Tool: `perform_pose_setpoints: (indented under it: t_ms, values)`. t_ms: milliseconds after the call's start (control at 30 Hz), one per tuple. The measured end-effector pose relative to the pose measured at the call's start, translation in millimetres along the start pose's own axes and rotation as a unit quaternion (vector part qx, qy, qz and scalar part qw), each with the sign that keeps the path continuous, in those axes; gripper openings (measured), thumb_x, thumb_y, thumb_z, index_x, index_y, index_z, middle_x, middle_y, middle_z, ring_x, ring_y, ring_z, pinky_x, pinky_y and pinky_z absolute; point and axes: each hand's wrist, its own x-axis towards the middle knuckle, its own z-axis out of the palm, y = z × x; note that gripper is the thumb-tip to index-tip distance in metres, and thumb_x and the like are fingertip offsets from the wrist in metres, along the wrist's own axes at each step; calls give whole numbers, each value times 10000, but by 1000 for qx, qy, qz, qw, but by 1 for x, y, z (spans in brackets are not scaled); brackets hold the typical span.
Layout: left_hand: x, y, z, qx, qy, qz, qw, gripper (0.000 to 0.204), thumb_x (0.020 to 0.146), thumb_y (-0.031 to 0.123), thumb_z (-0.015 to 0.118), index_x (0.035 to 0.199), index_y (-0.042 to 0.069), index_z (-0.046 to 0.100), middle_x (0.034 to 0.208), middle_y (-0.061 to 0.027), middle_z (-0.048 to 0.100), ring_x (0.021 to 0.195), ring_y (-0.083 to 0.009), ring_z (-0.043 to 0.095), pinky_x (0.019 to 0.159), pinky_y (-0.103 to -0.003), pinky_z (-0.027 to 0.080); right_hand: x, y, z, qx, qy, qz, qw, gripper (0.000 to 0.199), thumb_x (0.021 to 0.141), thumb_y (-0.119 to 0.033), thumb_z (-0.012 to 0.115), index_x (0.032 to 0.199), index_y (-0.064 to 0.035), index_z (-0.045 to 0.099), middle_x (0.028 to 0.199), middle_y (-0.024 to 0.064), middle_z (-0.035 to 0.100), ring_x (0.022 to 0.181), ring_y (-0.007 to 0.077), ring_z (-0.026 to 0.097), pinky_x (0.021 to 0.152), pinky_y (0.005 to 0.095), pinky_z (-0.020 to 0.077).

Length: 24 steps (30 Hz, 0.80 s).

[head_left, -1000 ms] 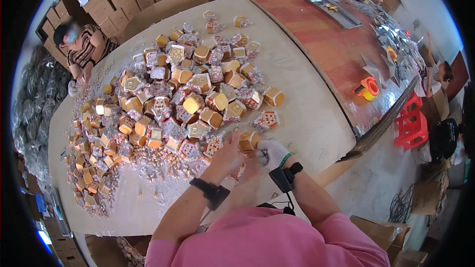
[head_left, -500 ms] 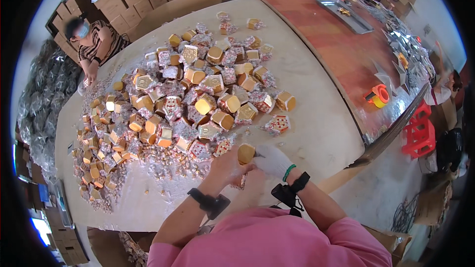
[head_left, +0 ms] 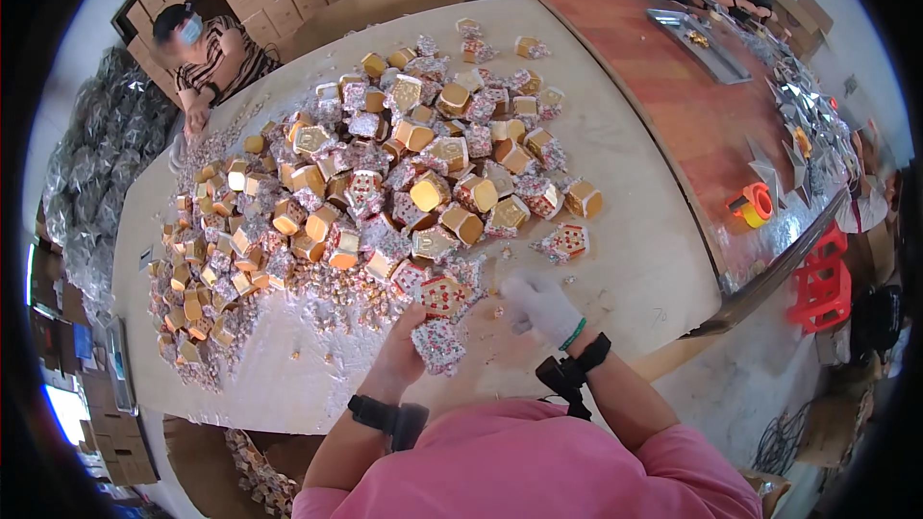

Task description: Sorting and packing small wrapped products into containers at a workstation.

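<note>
- Head view: the bare left hand point(head_left: 399, 352) pinches a little house point(head_left: 440, 346) by its side, at the near edge of the house pile point(head_left: 413, 136) on the counter point(head_left: 625, 154).
- The gloved right hand point(head_left: 543, 309) is near the pile's front right, fingers curled in; I cannot tell if it pinches anything.
- The little house looks light and stiff. Its bumpy, speckled roof might crumble, so the flat walls seem best to hold.

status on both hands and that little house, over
Left hand gripping sprinkled house. Gloved right hand apart from it. Heaped houses crowd close beyond.
</note>
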Motion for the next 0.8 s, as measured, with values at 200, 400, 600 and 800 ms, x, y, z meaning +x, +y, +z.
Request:
perform_pose_setpoints:
  t_ms: [200, 400, 600, 800]
  values:
    - [-14, 5, -5, 88, -8, -22, 996, 617, 849, 430, 577, 1300, 30, 442, 1142, -114, 595, 914, -238, 640, 743, -388, 557, 2, -4, 22, -99, -51, -47, 993, 246, 887, -287, 572, 879, -42, 595, 685, 26, 545, 559, 114, 548, 515, 261, 451]
    - [-36, 43, -6, 467, -17, -15, 884, 764, 778, 183, 709, 1419, 64, 309, 1242, -80, 526, 1088, -153, 534, 873, -289, 469, 3, 9, 18, -398, -76, -344, 847, 201, 842, -239, 599, 947, -73, 641, 852, 92, 620, 796, 282, 603, 699, 385, 491]
    - [-34, 40, 11, 463, -37, -29, 885, 347, 834, 194, 669, 1061, 8, 484, 879, -100, 658, 795, -159, 617, 656, -291, 482, -11, -5, 38, -425, -53, -369, 825, 247, 855, -274, 544, 978, -80, 636, 881, 129, 621, 846, 346, 590, 751, 418, 477]
    - [-45, 41, 28, 724, 89, 129, 672, 441, 729, 286, 757, 993, 43, 502, 737, -154, 612, 704, -285, 622, 627, -385, 487, -7, -1, 35, -232, -73, -142, 960, 426, 867, -482, 556, 873, -59, 607, 714, 56, 559, 640, 183, 555, 582, 347, 472]
